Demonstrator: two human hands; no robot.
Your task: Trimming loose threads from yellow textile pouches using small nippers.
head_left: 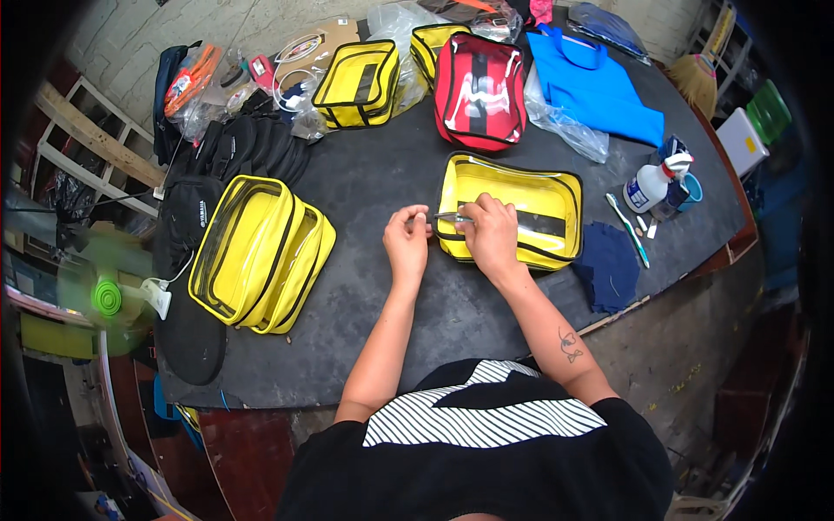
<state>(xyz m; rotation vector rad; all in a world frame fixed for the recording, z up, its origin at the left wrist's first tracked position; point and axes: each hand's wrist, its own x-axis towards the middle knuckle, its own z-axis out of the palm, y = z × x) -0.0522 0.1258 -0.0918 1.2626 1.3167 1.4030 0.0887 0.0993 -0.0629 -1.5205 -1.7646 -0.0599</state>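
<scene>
In front of me on the dark table lies a yellow bag (540, 193) with black piping and a see-through top panel. My right hand (493, 233) is closed over its left part and grips a small thin tool with a metal tip (446, 217); it resembles thread snips. The tip points left, toward my left hand (407, 247). That hand is pinched just off the bag's left edge, and whatever its fingers hold is too small to make out. To the left, two yellow bags (252, 252) lean together, apart from both hands.
A red bag (480, 91), more yellow bags (358, 84) and a blue bag (599, 82) lie along the far side. Black bags (248, 152) sit at left near a green fan (106, 297). At right are a spray bottle (650, 187), toothbrush (627, 230) and dark cloth (610, 269).
</scene>
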